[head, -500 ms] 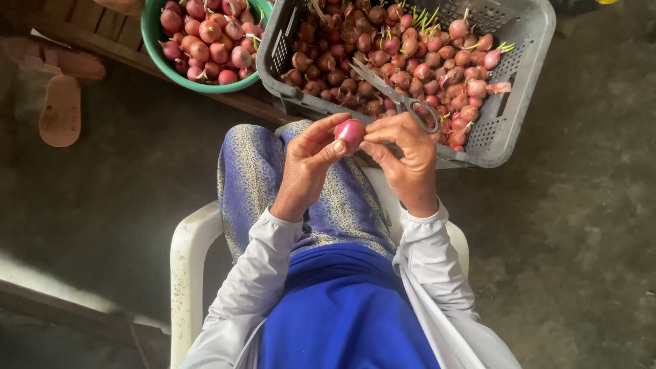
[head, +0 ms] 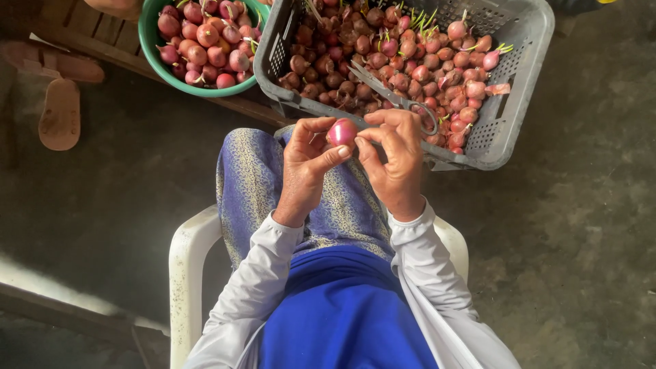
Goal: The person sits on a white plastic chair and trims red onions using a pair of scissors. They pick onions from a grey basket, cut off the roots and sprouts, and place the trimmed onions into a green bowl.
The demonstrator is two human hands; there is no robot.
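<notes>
Smooth, glossy pink skin on the peeled shallot, pinched between the bare left hand and right hand. Dull steel scissors, metal blades and loop handle, lightly worn. Grey plastic crate, matt, perforated walls, dusty. Papery, dry reddish skins on the shallots in the crate. Green plastic basin, smooth with a faint sheen. White plastic chair, matt, speckled with dirt. Thin woven cloth, printed, over the lap; smooth blue fabric shirt; soft pale sleeves. Rough, mottled concrete floor. Weathered wooden planks. Matt tan sandal.
</notes>
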